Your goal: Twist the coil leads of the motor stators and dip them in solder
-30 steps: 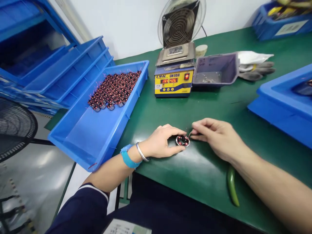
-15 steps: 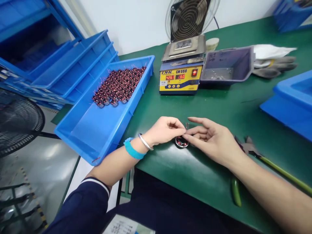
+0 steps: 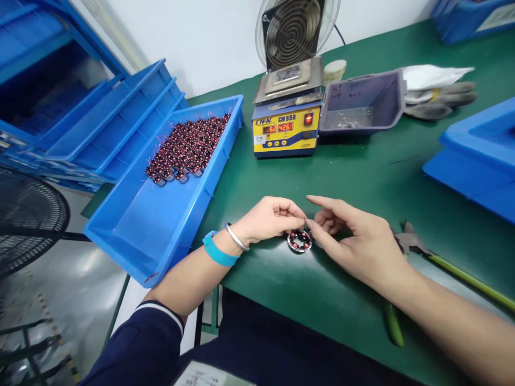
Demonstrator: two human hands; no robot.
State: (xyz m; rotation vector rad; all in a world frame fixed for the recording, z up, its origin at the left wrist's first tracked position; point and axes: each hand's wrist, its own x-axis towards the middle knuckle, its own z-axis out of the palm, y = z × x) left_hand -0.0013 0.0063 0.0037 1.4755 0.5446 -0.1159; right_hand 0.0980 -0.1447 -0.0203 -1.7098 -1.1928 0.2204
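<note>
A small wound motor stator [image 3: 299, 249], a shiny metal ring with copper-coloured coils inside, is held just above or on the green bench top in front of me. My left hand [image 3: 277, 217] is closed, thumb and forefinger pinched at the stator's upper edge, where its lead wires are. My right hand [image 3: 346, 225] meets it there: the thumb tip touches the left fingertips, the other fingers curl and the forefinger stretches out. The fine wires between the fingertips are mostly hidden.
A blue tray [image 3: 161, 262] of similar wound parts [image 3: 189, 145] stands left. Behind are a yellow-fronted solder pot [image 3: 285, 128], a fan [image 3: 293, 32], a grey bin [image 3: 362, 99] and gloves [image 3: 442, 102]. Green-handled pliers [image 3: 414, 241] lie beside my right forearm; a blue bin [image 3: 478, 161] stands right.
My right fingers have shifted slightly, and more of the stator's ring shows below the hands. The wire ends that stuck up between the fingertips no longer show. The camera view has moved a little.
</note>
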